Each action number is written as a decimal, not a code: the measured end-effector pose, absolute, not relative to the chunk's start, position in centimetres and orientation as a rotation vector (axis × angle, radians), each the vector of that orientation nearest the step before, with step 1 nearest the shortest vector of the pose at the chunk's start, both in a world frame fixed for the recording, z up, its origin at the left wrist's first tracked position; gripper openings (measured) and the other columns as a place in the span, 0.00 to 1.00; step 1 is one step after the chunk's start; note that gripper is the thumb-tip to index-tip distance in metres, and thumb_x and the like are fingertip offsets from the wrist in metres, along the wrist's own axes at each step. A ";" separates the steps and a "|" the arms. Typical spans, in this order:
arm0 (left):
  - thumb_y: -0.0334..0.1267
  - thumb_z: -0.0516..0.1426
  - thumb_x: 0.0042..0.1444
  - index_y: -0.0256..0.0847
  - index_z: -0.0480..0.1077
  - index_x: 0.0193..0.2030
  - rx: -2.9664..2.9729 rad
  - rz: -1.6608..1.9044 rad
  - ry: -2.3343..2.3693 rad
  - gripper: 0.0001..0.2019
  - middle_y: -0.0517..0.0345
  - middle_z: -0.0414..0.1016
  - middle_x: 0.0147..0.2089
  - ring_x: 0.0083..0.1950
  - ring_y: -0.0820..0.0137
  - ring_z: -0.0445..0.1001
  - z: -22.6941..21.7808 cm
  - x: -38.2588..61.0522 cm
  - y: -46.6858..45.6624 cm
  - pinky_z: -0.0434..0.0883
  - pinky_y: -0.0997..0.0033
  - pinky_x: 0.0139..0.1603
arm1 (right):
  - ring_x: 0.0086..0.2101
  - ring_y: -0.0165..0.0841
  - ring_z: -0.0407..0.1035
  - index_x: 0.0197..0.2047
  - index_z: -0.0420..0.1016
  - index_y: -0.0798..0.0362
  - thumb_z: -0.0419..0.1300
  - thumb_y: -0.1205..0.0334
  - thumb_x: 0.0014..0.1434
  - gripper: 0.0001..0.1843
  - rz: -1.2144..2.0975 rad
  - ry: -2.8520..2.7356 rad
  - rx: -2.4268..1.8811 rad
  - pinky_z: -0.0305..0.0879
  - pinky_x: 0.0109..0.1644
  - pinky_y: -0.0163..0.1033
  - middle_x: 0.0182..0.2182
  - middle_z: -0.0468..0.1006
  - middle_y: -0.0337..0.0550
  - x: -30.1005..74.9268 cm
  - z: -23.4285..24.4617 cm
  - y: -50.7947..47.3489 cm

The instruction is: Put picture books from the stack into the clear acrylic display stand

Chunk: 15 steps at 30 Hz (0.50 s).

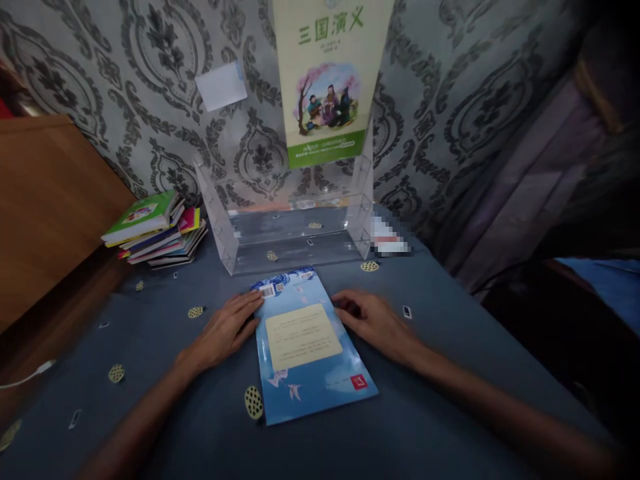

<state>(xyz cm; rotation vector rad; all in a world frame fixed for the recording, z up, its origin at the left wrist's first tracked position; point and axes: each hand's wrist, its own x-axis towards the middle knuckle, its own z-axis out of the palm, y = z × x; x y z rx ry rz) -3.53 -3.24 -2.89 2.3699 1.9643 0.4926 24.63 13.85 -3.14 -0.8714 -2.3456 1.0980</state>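
A blue book (pixel 303 390) lies flat on the dark cloth-covered table, its cover marked with a cream text panel and a barcode at the far end. My left hand (pixel 225 333) rests along the book's left edge, fingers stretched out and fingertips at the cover. On the opposite side, my right hand (pixel 373 320) has its fingers loosely curved, with a gap between thumb and fingers and the tips at the right edge. Neither hand is wrapped round the book. Just beyond it stands a clear plastic rack (pixel 295 257).
A pale green illustrated book (pixel 327 87) stands upright above the rack, near the patterned wall. Several stacked books (pixel 155 230) sit at the back left, beside a wooden panel (pixel 55 207). White paper (pixel 223 87) shows left of the green book. A white cable (pixel 30 379) lies far left.
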 end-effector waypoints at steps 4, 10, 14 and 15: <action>0.43 0.48 0.71 0.43 0.64 0.67 2.379 0.504 1.910 0.21 0.48 0.68 0.68 0.69 0.59 0.66 -2.4 -3.3 -1.0 0.61 0.46 0.71 | 0.34 0.38 0.73 0.46 0.78 0.49 0.54 0.63 0.61 0.14 0.952 -2.434 -0.809 0.69 0.37 0.42 0.38 0.79 0.46 24.8 -3.5 13.3; 0.44 0.48 0.71 0.42 0.64 0.67 2.468 0.478 1.783 0.21 0.47 0.67 0.68 0.70 0.59 0.65 -2.6 -2.2 3.0 0.61 0.46 0.71 | 0.39 0.41 0.73 0.48 0.76 0.52 0.51 0.64 0.65 0.14 0.870 -2.471 -0.713 0.71 0.43 0.47 0.41 0.76 0.49 24.6 -4.4 12.8; 0.43 0.47 0.72 0.41 0.64 0.67 2.555 0.450 1.689 0.21 0.46 0.67 0.68 0.69 0.60 0.66 -2.9 -0.8 6.0 0.61 0.47 0.71 | 0.43 0.44 0.72 0.47 0.76 0.52 0.52 0.65 0.66 0.13 0.829 -2.475 -0.638 0.72 0.47 0.52 0.41 0.76 0.50 24.7 -4.6 12.9; 0.43 0.47 0.72 0.41 0.63 0.67 2.568 0.450 1.673 0.21 0.46 0.67 0.68 0.69 0.61 0.66 -2.9 -0.5 6.6 0.61 0.48 0.71 | 0.44 0.44 0.72 0.47 0.76 0.52 0.52 0.65 0.66 0.13 0.812 -2.472 -0.609 0.72 0.48 0.53 0.43 0.76 0.51 24.8 -4.7 13.0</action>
